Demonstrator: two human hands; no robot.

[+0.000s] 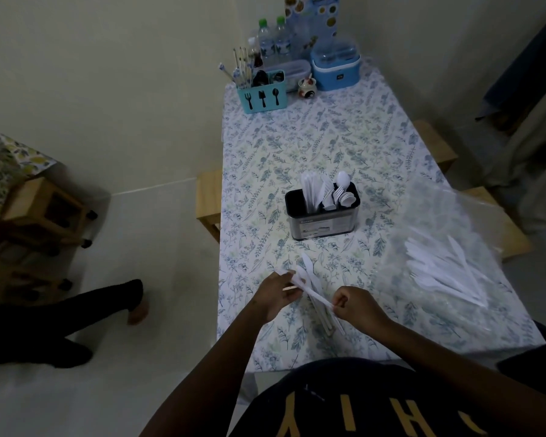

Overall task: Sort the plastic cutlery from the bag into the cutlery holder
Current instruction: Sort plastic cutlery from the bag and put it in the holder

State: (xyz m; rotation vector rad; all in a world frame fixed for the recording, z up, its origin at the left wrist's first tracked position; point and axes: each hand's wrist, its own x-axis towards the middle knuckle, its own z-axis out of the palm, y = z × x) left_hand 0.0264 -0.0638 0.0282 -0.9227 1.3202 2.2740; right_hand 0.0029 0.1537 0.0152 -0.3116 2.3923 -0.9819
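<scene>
Head view: two hands work at a bunch of white cutlery (319,305) near the front of the table (328,137).
The left hand (276,293) curls its fingers round the top ends, and the right hand (358,304) pinches the low end of one piece. Further out, the cutlery holder (323,220) has lots of pieces standing in it. The bag (448,222) on the right has a pile left inside, so the job looks about half done.

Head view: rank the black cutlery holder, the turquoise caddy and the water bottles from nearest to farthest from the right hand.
1. Black cutlery holder, mid-table, just beyond the right hand.
2. Turquoise caddy, far end, left side.
3. Water bottles, behind the caddy, by the wall.
</scene>
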